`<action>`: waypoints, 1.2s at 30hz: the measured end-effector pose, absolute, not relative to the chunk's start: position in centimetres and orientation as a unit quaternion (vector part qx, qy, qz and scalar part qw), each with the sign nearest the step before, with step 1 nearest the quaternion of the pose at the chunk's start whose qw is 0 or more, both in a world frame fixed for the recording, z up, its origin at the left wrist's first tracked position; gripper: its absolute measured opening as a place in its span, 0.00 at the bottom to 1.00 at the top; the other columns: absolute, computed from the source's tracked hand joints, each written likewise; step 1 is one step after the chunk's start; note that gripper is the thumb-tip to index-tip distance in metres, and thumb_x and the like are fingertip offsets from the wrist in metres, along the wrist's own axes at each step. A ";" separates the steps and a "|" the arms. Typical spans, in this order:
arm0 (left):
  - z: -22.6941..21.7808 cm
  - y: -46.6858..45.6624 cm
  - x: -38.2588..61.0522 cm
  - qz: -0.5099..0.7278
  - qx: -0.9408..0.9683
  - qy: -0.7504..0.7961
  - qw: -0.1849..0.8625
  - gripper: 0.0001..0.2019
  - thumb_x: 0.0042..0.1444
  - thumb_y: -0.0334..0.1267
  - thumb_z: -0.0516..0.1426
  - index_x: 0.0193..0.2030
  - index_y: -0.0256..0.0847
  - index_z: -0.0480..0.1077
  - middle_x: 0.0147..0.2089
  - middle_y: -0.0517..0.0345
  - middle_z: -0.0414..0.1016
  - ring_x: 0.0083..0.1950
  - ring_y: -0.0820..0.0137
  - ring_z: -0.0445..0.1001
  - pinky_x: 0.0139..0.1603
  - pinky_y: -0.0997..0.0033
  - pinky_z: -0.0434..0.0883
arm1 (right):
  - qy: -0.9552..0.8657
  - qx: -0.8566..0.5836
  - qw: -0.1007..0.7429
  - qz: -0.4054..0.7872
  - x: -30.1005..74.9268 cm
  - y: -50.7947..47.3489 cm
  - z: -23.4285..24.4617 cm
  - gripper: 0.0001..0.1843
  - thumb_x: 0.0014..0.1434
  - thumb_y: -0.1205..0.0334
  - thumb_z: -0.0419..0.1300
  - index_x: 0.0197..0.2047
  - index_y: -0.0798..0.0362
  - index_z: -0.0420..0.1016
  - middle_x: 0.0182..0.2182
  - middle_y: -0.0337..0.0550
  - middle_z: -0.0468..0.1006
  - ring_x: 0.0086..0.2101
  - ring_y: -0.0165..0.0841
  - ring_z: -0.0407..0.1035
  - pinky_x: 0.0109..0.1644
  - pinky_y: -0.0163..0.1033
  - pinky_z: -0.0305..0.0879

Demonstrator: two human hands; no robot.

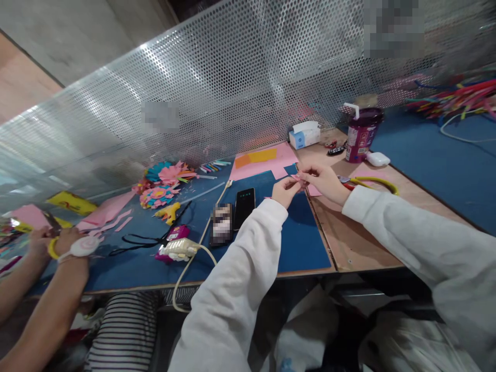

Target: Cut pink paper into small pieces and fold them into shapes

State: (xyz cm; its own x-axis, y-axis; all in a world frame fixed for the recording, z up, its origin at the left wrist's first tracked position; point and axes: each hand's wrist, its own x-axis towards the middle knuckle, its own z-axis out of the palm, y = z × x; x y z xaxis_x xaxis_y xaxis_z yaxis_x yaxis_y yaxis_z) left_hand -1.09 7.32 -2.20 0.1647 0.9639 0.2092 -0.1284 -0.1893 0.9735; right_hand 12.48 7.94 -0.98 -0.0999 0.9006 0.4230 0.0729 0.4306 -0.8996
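Over the seam between the blue mat (298, 243) and the bare wood, my two hands meet, fingertips close together. My left hand (285, 190) is closed in a pinch on a small pink paper piece (296, 177). Opposite it, my right hand (323, 182) pinches the same piece, its thumb and fingers pressed together. The piece's full shape is hidden by the fingers. Behind the hands lies a pink paper sheet (281, 155) with an orange and yellow strip (256, 156) on it. To the right of my right hand rest scissors (374, 182) with yellow and red handles.
Two phones (245, 206), a power strip (180, 249) with its cable, a yellow glue gun (168, 213) and paper flowers (158, 195) lie left. A purple cup (362, 135), a white case (378, 158) and a tissue pack (305, 135) stand right. A co-worker's hands (64, 243) work far left.
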 end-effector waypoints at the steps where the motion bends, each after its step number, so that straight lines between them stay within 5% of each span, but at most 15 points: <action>1: -2.2 7.3 -1.1 0.530 0.560 0.372 0.517 0.14 0.37 0.43 0.64 0.27 0.36 0.70 0.26 0.57 0.75 0.28 0.72 0.74 0.36 0.67 0.71 | -0.637 -0.380 0.554 0.378 12.5 8.0 -1.0 0.16 0.45 0.49 0.63 0.28 0.55 0.72 0.24 0.40 0.72 0.27 0.32 0.67 0.33 0.41 0.66; 17: -3.0 8.4 -1.7 0.519 0.555 0.399 0.512 0.10 0.42 0.40 0.62 0.30 0.35 0.74 0.30 0.53 0.78 0.29 0.71 0.76 0.40 0.65 0.73 | -0.612 -0.370 0.520 0.467 12.5 8.6 -1.1 0.18 0.44 0.51 0.65 0.32 0.56 0.75 0.32 0.45 0.78 0.35 0.34 0.70 0.43 0.42 0.67; 36: -2.1 8.3 -1.6 0.504 0.566 0.416 0.502 0.11 0.39 0.39 0.64 0.28 0.33 0.75 0.29 0.50 0.78 0.28 0.69 0.76 0.40 0.62 0.73 | -0.601 -0.356 0.510 0.502 13.1 8.4 -1.3 0.19 0.41 0.50 0.67 0.29 0.58 0.76 0.24 0.42 0.75 0.26 0.28 0.66 0.32 0.36 0.64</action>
State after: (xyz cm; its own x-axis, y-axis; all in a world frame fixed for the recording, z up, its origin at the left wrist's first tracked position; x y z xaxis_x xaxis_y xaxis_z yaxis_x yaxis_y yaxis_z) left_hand -1.55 8.25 -2.06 0.1450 0.9775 0.1535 -0.0346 -0.1501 0.9881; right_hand 13.12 8.37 -1.34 -0.2266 0.9400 0.2552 -0.0845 0.2420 -0.9666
